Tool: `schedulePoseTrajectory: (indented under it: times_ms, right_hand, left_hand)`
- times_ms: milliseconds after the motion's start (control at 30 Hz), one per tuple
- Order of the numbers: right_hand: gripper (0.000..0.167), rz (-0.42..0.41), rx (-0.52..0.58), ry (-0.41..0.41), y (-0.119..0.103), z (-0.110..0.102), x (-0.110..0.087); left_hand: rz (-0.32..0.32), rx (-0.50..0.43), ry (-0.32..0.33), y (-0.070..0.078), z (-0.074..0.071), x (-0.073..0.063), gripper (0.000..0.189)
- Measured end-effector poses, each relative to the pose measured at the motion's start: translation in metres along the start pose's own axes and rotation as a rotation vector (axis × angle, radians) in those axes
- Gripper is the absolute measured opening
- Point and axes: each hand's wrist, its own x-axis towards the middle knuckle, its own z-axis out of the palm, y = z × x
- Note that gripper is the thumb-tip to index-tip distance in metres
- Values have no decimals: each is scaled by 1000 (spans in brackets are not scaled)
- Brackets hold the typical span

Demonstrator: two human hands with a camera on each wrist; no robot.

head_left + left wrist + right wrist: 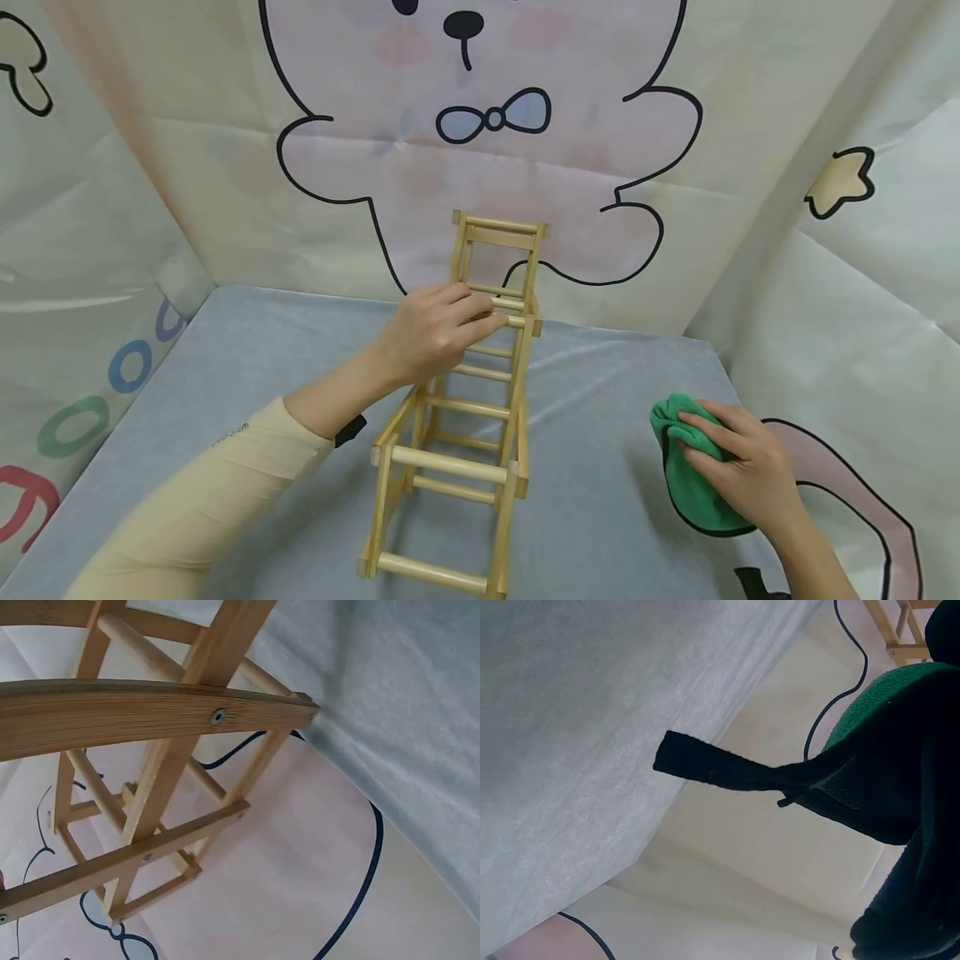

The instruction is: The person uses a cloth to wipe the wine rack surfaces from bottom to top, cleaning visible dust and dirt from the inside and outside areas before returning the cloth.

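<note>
The left hand (442, 333) reaches across from its own side, back of the hand uppermost, with the forearm running down and outward into a cream sleeve (225, 483). Its fingers bend over the side rail and rungs of a ladder-like wooden rack (461, 471), gripping it, with the index finger laid along one rung; the thumb is hidden. The rack's narrow top frame rises just beyond this hand, and its wider lower end stretches below the hand, towards the person.

The right hand (742, 462), well apart from the rack, comes up on a bare forearm, wrist low and fingers pointing inward towards the left hand. Its fingers and thumb pinch a bunched green cloth (708, 496) with dark edging, which folds up at the fingertips and spreads under the palm. Near the right wrist sticks out a black strap end (712, 761). Beneath both hands lies a blue-grey covered surface (600, 475).
</note>
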Motion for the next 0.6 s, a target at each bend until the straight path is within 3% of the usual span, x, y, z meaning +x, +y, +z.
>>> schedulePoseTrajectory:
  times_ms: [233,600]
  right_hand:
    - [62,7,12,3,0,-3,0]
    - [62,12,-5,10,2,-3,-3]
  left_hand:
    - [96,-16,7,-10,4,1,18]
    - [171,-129,-65,-15,3,0,18]
